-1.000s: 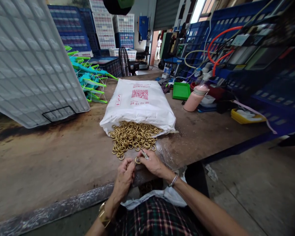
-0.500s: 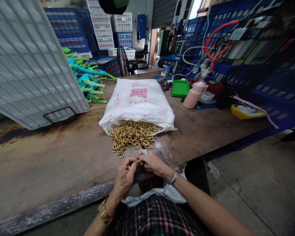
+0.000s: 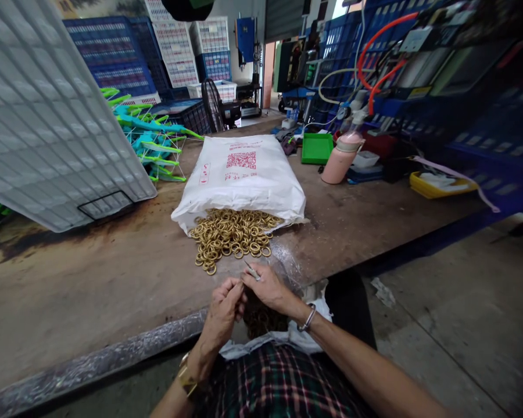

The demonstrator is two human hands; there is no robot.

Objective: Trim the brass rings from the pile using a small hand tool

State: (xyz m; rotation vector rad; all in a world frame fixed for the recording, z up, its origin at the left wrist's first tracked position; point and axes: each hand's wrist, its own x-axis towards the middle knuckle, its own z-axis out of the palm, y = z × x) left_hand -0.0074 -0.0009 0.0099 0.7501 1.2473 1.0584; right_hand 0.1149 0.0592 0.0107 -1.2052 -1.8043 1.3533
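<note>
My left hand (image 3: 225,307) is closed, thumb and forefinger pinched together against the fingertips of my right hand; what lies in the pinch is too small to make out. My right hand (image 3: 268,288) is closed around a small knife (image 3: 253,271), whose thin pointed tip sticks out up and to the left. Just beyond both hands, a heap of gold-coloured rings (image 3: 229,237) spills from the open mouth of a white woven sack (image 3: 244,191). Below the hands, a dark mass of rings (image 3: 264,319) sits in a white sack (image 3: 283,338) at my lap.
At left a tilted white ribbed crate (image 3: 70,128) stands beside green and turquoise plastic parts (image 3: 152,145). A pink bottle (image 3: 342,159), a green tray (image 3: 317,148) and a yellow tray (image 3: 442,184) stand to the right. The brown table's (image 3: 113,290) front edge is plastic-wrapped.
The knife has turned in my right hand, so its pointed tip now shows. The gold rings seen in my left hand earlier are hidden now. My view has shifted slightly.
</note>
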